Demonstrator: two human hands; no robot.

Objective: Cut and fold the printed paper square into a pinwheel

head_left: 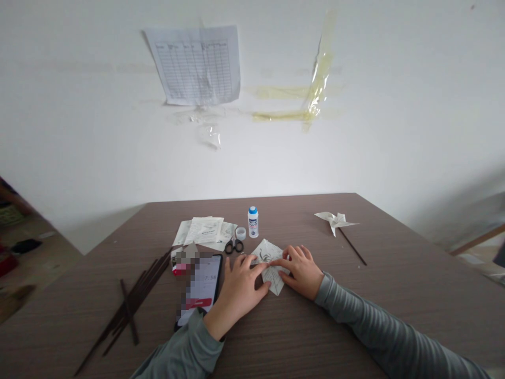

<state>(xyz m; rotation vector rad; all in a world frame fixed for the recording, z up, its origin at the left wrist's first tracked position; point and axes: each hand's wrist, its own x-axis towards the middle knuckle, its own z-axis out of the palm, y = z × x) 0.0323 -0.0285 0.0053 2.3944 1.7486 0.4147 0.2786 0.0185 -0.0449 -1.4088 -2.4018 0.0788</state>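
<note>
The paper (273, 276) lay in front of the bottle (253, 223). The left hand (243, 281), spread, and the right hand (302, 268), thumb and forefinger apart, touched it. Scissors (234, 245) lay left of the bottle.

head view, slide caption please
Left hand and right hand touch printed white paper on a brown wood-grain table, white paper pinwheel at right.

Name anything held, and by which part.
Left hand and right hand touch the printed paper near its middle; whether either grips it cannot be told.
</note>
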